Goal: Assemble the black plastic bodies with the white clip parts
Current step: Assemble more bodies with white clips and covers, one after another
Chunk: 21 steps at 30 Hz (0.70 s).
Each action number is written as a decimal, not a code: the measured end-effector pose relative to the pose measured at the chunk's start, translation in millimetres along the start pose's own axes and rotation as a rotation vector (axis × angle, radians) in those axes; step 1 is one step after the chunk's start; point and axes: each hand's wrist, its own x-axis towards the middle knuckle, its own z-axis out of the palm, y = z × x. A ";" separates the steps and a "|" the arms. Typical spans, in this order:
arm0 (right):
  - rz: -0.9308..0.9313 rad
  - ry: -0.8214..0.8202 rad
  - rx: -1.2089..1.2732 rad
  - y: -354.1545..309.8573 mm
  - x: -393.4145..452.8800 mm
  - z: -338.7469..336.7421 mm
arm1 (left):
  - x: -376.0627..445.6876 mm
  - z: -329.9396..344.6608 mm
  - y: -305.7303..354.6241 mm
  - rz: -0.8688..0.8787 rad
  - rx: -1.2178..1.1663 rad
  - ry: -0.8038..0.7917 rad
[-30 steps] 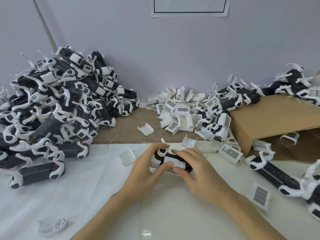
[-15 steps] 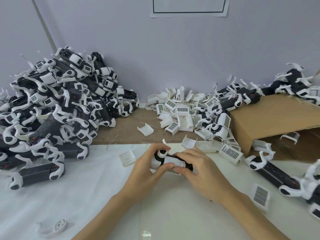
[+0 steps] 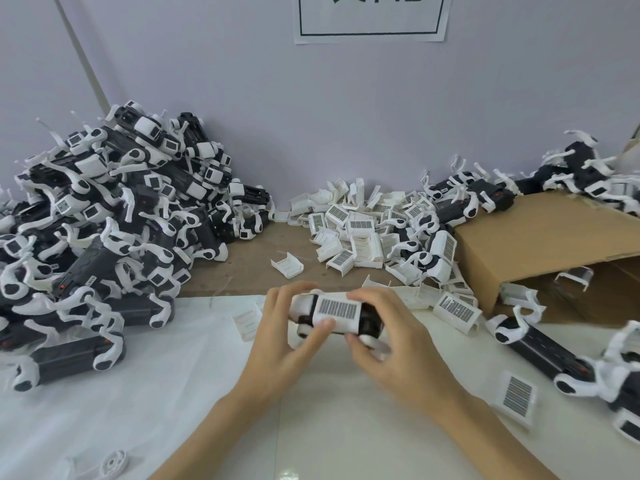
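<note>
Both hands hold one black plastic body (image 3: pixel 367 320) at the middle of the table. A white clip part with a barcode label (image 3: pixel 337 311) sits over its top, label facing up. My left hand (image 3: pixel 287 337) grips the body's left end, thumb on the clip's front edge. My right hand (image 3: pixel 391 344) grips the right end, fingers curled over the top and thumb below. A heap of loose white clips (image 3: pixel 363 230) lies behind. More black bodies (image 3: pixel 540 348) lie at the right.
A tall pile of black-and-white units (image 3: pixel 104 220) fills the left side. A tipped cardboard box (image 3: pixel 540 244) stands at the right, with more units behind it. Single clips (image 3: pixel 456 311) (image 3: pixel 517 396) lie on the white sheet, and a small white wheel part (image 3: pixel 110 464) at the near left.
The body has been lifted a little and turned, so the clip's barcode label now faces up. Both hands shifted their grip on its ends. The view has tilted up slightly.
</note>
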 end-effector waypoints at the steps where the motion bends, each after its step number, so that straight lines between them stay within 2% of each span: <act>1: 0.088 0.030 0.087 0.4 1.4 -2.3 | -0.4 -0.3 0.5 0.042 0.034 -0.043; 3: 0.263 0.013 0.243 2.7 4.5 -5.4 | -0.7 0.7 1.2 0.090 0.053 -0.127; 5: 0.327 -0.056 0.277 4.8 4.1 -5.4 | -0.3 2.3 0.1 0.090 0.041 -0.133; 9: 0.177 -0.189 0.071 6.6 -2.5 0.9 | -0.4 -0.8 -2.1 -0.015 -0.013 -0.112; 13: 0.076 -0.087 -0.146 2.2 -4.0 7.4 | -0.6 -0.3 -3.1 -0.019 -0.009 -0.078; 21: 0.126 -0.038 -0.141 -4.9 0.4 1.5 | -1.1 1.5 1.4 0.051 0.047 -0.065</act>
